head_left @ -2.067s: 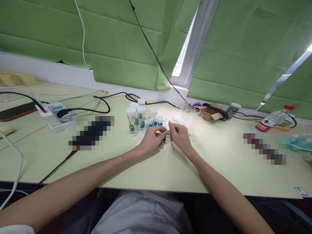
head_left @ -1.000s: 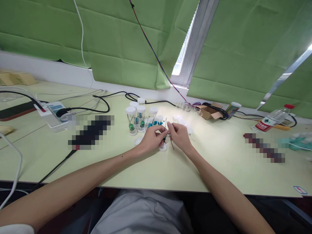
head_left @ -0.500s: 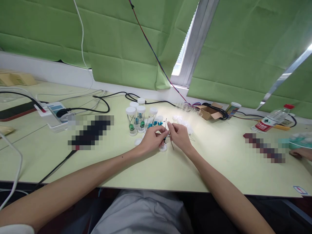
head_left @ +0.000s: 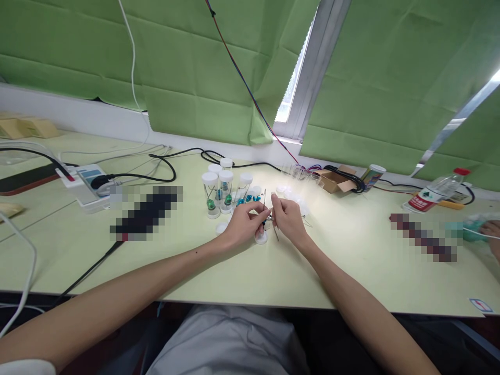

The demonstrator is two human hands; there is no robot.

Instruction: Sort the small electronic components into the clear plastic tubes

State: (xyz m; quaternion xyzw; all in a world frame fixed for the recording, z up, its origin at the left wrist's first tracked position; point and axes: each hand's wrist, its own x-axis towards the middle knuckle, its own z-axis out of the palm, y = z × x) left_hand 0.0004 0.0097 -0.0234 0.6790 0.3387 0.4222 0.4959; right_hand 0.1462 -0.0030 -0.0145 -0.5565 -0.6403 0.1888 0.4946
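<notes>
At the middle of the table, my left hand (head_left: pixel 245 223) is closed in a pinch on a thin bent wire (head_left: pixel 264 199), which sticks up above the fingertips. My right hand (head_left: pixel 289 221) faces it almost fingertip to fingertip, also pinched. A thin dark rod (head_left: pixel 277 235) slants down from beneath its fingers; what exactly that hand grips is too small to tell. Under my left fingers lies a white round cap (head_left: pixel 261 239). Behind the hands are several shiny blue beads (head_left: pixel 249 199). Clear vials (head_left: pixel 211 195) with white lids and green balls inside stand left of them.
A power strip (head_left: pixel 91 187) and cables lie at the left, near a blurred-out dark object (head_left: pixel 144 213). Toward the right are a cardboard box (head_left: pixel 338 178), a canister (head_left: pixel 373 177) and a red-capped bottle (head_left: pixel 435 192). Another person's hand (head_left: pixel 491 232) reaches in at the right edge.
My right fingertips have shifted very slightly, while my left hand stays nearly in place. At the right edge, the other person's hand has moved up over the teal bag.
</notes>
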